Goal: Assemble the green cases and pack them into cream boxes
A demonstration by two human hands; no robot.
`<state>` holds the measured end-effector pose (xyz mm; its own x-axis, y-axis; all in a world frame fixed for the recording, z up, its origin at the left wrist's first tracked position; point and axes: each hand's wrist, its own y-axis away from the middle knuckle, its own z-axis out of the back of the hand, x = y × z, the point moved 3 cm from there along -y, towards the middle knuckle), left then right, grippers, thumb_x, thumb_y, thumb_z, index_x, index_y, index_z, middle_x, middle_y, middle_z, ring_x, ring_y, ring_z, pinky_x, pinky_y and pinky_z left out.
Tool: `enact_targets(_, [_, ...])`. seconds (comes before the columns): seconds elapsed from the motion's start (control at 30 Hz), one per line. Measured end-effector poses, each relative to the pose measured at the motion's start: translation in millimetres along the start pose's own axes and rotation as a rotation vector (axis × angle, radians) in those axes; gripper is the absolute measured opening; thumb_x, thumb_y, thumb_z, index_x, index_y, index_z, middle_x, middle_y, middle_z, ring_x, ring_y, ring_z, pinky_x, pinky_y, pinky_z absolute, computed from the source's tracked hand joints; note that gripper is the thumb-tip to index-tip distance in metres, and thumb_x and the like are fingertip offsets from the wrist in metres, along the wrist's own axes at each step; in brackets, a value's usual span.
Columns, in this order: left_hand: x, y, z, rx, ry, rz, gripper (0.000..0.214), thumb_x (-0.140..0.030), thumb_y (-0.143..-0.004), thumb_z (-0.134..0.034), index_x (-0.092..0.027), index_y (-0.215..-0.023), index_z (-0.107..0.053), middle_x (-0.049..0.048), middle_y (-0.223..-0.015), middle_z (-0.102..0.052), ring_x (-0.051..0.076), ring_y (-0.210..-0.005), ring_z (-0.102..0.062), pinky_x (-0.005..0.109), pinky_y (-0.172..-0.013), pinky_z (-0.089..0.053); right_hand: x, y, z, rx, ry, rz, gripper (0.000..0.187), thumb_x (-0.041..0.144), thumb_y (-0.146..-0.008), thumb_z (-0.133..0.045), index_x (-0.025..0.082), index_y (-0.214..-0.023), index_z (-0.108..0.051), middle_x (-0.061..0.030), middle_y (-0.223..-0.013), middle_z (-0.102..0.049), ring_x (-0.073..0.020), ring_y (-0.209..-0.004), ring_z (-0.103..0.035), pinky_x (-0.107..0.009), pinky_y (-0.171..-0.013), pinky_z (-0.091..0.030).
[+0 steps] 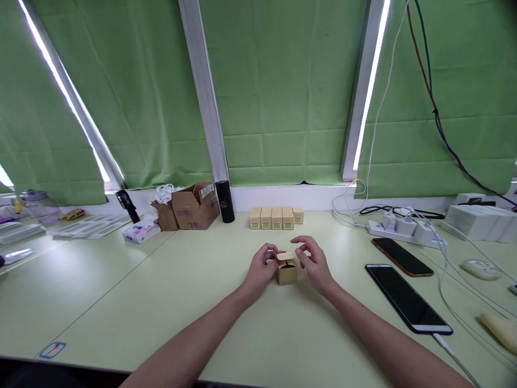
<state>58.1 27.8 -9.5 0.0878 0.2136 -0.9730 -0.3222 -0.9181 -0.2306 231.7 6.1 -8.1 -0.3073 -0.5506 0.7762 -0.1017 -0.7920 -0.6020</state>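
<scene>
A small brown cardboard box (287, 276) stands upright on the table in front of me, its top flap raised and a dark gap showing at the top. My left hand (262, 268) grips the box at its left side, with the fingers curled by the upper edge. On the other side, my right hand (315, 265) has thumb and index finger apart, close to the raised flap. Whether its thumb touches the box I cannot tell. Farther back, several similar small boxes (277, 219) stand in a row.
To the right lie two phones (407, 297), a power strip (407, 230) with chargers and cables, and a computer mouse (480, 269). A black cylinder (225, 202), an open carton (196, 207) and a tissue pack (141, 231) stand back left. Green blinds hang behind the table.
</scene>
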Motion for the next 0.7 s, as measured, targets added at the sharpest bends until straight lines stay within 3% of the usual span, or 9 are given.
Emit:
enact_targets(0.2, [3.7,-0.9,1.9,0.022,0.067,0.015,0.033,-0.038,-0.078,-0.079,-0.022,-0.094,-0.055,0.0074,-0.105,-0.076,0.02,-0.092,-0.069,0.029,-0.078,-0.049,12.4,3.4,-0.8,0.071,0.001,0.101,0.014,0.028,-0.091,-0.062,0.025,-0.103,-0.067,-0.007,-0.109,-0.057,-0.0175,-0.08,-0.055,-0.029,-0.059,-0.052])
enact_targets(0.33, [2.4,0.3,4.9,0.051,0.133,0.034,0.033,-0.04,-0.078,-0.079,-0.022,-0.095,-0.058,0.0077,-0.108,-0.076,0.021,-0.095,-0.069,0.032,-0.086,-0.05,12.6,3.9,-0.8,0.079,0.039,0.149,0.012,0.025,-0.09,-0.061,0.025,-0.1,-0.067,-0.0067,-0.104,-0.056,-0.0183,-0.08,-0.056,-0.03,-0.059,-0.051])
enact_targets(0.53, [-0.7,-0.6,9.9,0.035,0.1,-0.021,0.034,-0.047,-0.081,-0.076,-0.021,-0.097,-0.062,0.011,-0.114,-0.076,0.027,-0.107,-0.069,0.038,-0.097,-0.048,13.8,4.1,1.2,0.085,0.107,0.128,0.008,0.027,-0.088,-0.061,0.025,-0.095,-0.065,-0.0073,-0.1,-0.056,-0.0197,-0.077,-0.055,-0.034,-0.059,-0.052])
enact_targets(0.7, [-1.6,1.2,8.8,0.054,0.056,-0.026,0.037,-0.052,-0.086,-0.073,-0.021,-0.102,-0.062,0.0116,-0.117,-0.075,0.026,-0.106,-0.068,0.038,-0.097,-0.048,13.0,5.6,0.4,0.102,0.155,0.132,0.007,0.026,-0.086,-0.062,0.025,-0.092,-0.064,-0.0072,-0.097,-0.057,-0.019,-0.072,-0.053,-0.035,-0.06,-0.05])
